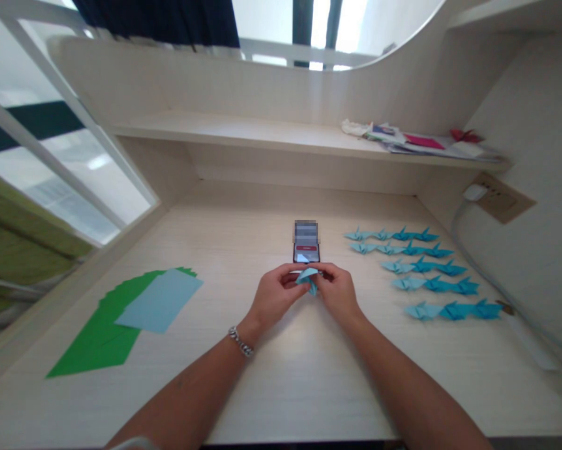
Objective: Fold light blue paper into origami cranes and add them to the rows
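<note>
Two hands fold a small light-blue paper piece above the pale wooden desk (281, 375).

The left hand (275, 294) and right hand (339, 290) each pinch the folded light-blue paper piece (309, 278) just before an upright phone (306, 242); rows of blue paper cranes (426, 269) lie right, green and blue paper sheets (135, 312) left.

light blue folded paper (307, 277) – green sheets (97, 334), pale blue sheet (160, 302) on top

We are holding a folded paper (307, 277) over the desk (281, 375), a phone (306, 245) lying just behind it, flat sheets (121, 325) lying left, folded cranes (424, 267) sitting right
</note>
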`<state>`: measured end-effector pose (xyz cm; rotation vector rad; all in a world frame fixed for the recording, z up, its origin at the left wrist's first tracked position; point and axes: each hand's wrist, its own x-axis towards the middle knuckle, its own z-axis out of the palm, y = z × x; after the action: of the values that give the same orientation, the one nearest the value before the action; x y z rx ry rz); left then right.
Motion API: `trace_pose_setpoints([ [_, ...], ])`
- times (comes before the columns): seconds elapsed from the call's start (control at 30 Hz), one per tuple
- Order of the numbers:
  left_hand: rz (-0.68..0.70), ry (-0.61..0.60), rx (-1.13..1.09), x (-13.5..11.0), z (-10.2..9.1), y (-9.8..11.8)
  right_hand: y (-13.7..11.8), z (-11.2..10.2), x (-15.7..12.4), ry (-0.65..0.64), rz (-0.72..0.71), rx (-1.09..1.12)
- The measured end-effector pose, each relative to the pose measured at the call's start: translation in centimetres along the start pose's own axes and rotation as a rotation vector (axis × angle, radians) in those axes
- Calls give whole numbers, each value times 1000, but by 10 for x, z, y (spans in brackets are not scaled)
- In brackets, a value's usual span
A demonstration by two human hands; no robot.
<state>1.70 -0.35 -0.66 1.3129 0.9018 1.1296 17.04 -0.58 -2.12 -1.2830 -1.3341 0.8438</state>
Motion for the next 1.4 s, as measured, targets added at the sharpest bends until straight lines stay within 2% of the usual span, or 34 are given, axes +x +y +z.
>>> trace_pose_setpoints([
  [0.33,173,199,355,-2,-2,-2,-13,8,-12,-53,-102,58],
  [0.63,239,278,500,-5,-1,1,-19,10,-16,-4,-203,-2],
  [0.8,247,268,386,-5,-2,-1,-20,10,-16,12,-193,29],
  [1.1,151,134,51,0,-1,-6,-15,7,-11,-12,-86,73],
  [1.27,79,93,33,3,-4,-9,-14,2,-6,-106,-75,16],
  [1.4,-8,28,-167,4,-5,-4,-9,1,-1,-67,51,84],
])
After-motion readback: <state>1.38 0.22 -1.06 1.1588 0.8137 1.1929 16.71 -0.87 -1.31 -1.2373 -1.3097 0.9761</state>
